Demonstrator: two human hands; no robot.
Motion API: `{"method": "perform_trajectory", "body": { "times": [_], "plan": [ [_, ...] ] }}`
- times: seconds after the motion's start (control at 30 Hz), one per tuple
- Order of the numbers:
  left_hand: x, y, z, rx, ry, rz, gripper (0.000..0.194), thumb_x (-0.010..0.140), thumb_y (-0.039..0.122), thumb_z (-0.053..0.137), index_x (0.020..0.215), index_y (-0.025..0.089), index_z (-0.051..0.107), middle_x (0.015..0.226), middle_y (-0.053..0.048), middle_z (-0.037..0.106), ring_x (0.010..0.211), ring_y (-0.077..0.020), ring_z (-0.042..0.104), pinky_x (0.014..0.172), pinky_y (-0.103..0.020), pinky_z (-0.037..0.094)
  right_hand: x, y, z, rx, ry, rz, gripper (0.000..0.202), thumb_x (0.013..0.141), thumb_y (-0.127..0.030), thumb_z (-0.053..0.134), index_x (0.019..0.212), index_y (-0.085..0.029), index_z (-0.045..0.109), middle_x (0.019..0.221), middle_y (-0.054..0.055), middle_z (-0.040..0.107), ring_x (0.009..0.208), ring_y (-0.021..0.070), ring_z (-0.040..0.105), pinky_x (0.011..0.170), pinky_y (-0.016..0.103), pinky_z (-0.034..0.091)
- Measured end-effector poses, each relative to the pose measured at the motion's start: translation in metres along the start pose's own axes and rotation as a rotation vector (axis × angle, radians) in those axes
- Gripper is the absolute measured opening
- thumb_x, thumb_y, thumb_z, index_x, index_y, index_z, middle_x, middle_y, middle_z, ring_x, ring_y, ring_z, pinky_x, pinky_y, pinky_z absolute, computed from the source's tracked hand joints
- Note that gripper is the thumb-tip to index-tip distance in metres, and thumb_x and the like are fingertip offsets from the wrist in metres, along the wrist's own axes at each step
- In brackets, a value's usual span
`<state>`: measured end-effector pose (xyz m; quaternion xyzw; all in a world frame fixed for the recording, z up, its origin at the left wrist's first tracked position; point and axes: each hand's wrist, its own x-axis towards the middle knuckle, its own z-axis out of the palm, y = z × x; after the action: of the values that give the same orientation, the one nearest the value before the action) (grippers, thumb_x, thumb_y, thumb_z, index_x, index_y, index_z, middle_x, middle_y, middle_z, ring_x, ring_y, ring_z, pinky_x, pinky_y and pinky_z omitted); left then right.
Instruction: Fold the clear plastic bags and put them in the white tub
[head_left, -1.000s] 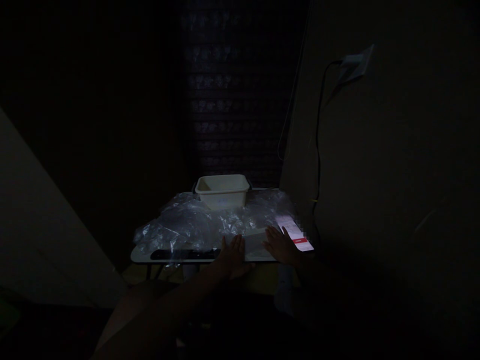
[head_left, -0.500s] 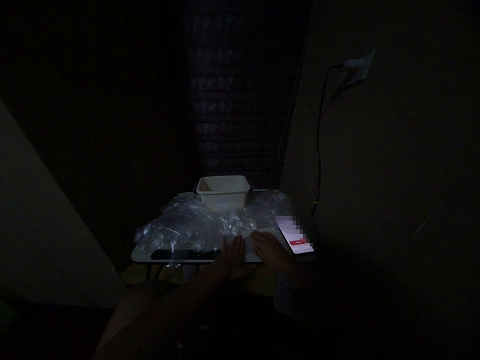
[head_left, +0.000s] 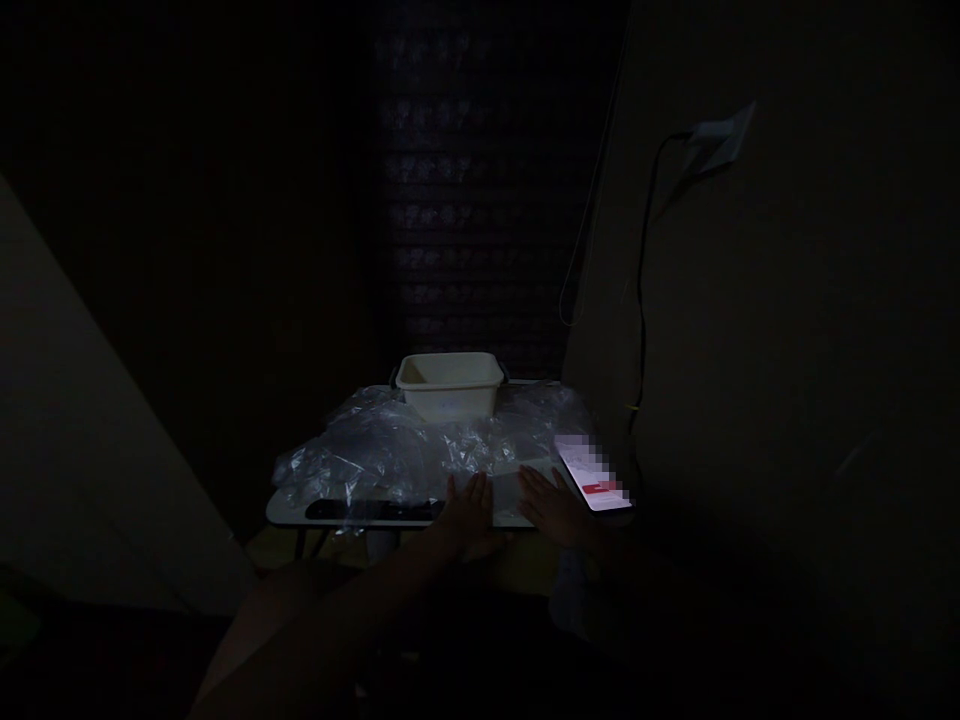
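Palms down, the bare left hand [head_left: 466, 512] and right hand [head_left: 555, 512] are flat, fingers extended, gripping nothing. Between and apparently partly beneath them, at the near edge of the white, black-rimmed table [head_left: 286, 511], lies a thin, translucent plastic sheet [head_left: 507, 492]. That piece seems largely smoothed; the clear, crinkled plastic film [head_left: 356, 455] before the cream, rectangular tub [head_left: 450, 403] looks unflattened.

2 hands [head_left: 466, 508] [head_left: 553, 512], 1 flat sheet [head_left: 506, 495], 1 counter [head_left: 289, 514], 1 tub [head_left: 450, 403], 1 phone [head_left: 585, 470], 1 pwr cord [head_left: 641, 290], 1 wall outlet [head_left: 742, 137]; clear plastic [head_left: 367, 450], qty unclear.
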<state>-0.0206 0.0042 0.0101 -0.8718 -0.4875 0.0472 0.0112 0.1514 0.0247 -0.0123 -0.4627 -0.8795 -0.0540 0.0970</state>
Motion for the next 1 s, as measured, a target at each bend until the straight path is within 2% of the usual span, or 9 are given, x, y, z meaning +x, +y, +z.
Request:
{"method": "perform_trajectory", "body": {
  "times": [0.23,0.4,0.57,0.7,0.87,1.0],
  "plan": [
    [0.002,-0.003,0.009,0.03,0.046,0.016,0.075,0.066,0.056,0.013,0.118,0.002,0.015,0.122,-0.02,0.013,0.112,-0.0275,0.006,0.082,-0.052,0.002,-0.002,0.015,0.008,-0.048,0.047,0.076,0.05,0.076,-0.04,0.016,0.112,-0.01,0.032,0.118,0.012,0.031,0.109,0.0192,0.022,0.087,0.041,0.013],
    [0.003,-0.007,0.013,0.053,0.116,0.038,0.07,0.067,0.053,0.019,0.116,0.002,0.02,0.121,-0.02,0.018,0.111,-0.0288,0.01,0.082,-0.052,-0.001,0.0,0.012,-0.007,-0.042,0.07,0.016,0.043,0.073,-0.032,0.027,0.11,-0.01,0.035,0.116,0.012,0.034,0.108,0.0188,0.025,0.088,0.041,0.008],
    [-0.001,-0.009,0.0,0.001,0.104,0.078,0.071,0.064,0.052,0.032,0.116,0.005,0.021,0.119,-0.021,0.022,0.109,-0.0294,0.016,0.082,-0.052,0.002,0.001,0.001,-0.022,0.012,0.064,-0.053,0.046,0.067,-0.027,0.035,0.111,-0.013,0.034,0.117,0.01,0.032,0.108,0.0175,0.024,0.089,0.039,0.005],
    [-0.003,-0.011,-0.015,-0.085,0.065,0.097,0.074,0.059,0.049,0.042,0.116,0.007,0.02,0.119,-0.021,0.023,0.107,-0.0294,0.02,0.08,-0.053,0.006,-0.003,-0.006,-0.021,0.057,0.023,-0.157,0.051,0.062,-0.033,0.042,0.11,-0.017,0.034,0.114,0.008,0.037,0.106,0.0183,0.026,0.089,0.038,0.006],
    [-0.002,-0.013,-0.022,-0.193,0.073,0.091,0.075,0.051,0.045,0.051,0.113,0.012,0.026,0.114,-0.016,0.034,0.101,-0.0292,0.031,0.08,-0.049,0.016,-0.005,-0.009,-0.021,0.063,0.018,-0.199,0.05,0.058,-0.038,0.049,0.103,-0.019,0.04,0.103,0.007,0.046,0.098,0.019,0.034,0.087,0.038,0.011],
    [0.003,-0.018,-0.023,-0.325,0.099,0.053,0.058,0.056,0.043,0.049,0.107,0.018,0.036,0.108,-0.011,0.042,0.096,-0.0257,0.038,0.078,-0.04,0.025,-0.006,-0.007,-0.027,0.089,0.056,-0.225,0.039,0.059,-0.037,0.049,0.095,-0.021,0.046,0.095,0.004,0.05,0.091,0.0173,0.038,0.084,0.036,0.016]
  ]
}}
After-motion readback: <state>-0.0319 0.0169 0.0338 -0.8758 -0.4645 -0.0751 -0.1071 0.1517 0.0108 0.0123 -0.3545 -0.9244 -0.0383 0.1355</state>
